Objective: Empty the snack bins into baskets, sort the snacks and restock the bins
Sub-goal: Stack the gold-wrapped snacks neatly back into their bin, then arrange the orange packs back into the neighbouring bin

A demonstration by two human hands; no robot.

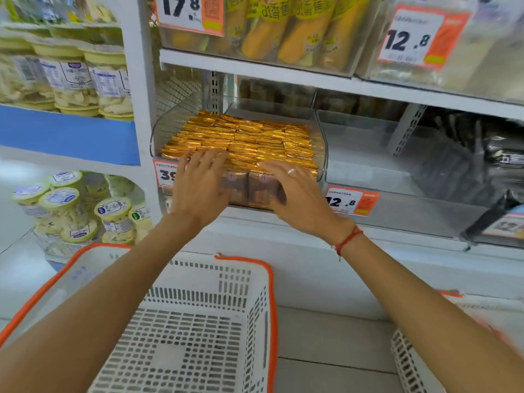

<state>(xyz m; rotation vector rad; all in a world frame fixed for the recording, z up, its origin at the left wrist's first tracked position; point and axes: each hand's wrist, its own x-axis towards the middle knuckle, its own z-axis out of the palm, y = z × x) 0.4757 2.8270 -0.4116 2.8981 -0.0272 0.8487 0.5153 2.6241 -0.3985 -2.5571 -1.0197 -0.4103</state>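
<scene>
Seemingly gold packets [241, 140] under both hands [198, 180].

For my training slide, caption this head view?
Both hands, left hand and right hand, reach the gold-wrapped snacks above an empty basket.

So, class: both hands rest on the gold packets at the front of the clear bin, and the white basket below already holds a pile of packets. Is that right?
Not quite. In the head view the white basket holds nothing. The rest stands: the left hand and right hand rest on the gold packets at the front of the clear bin.
</scene>
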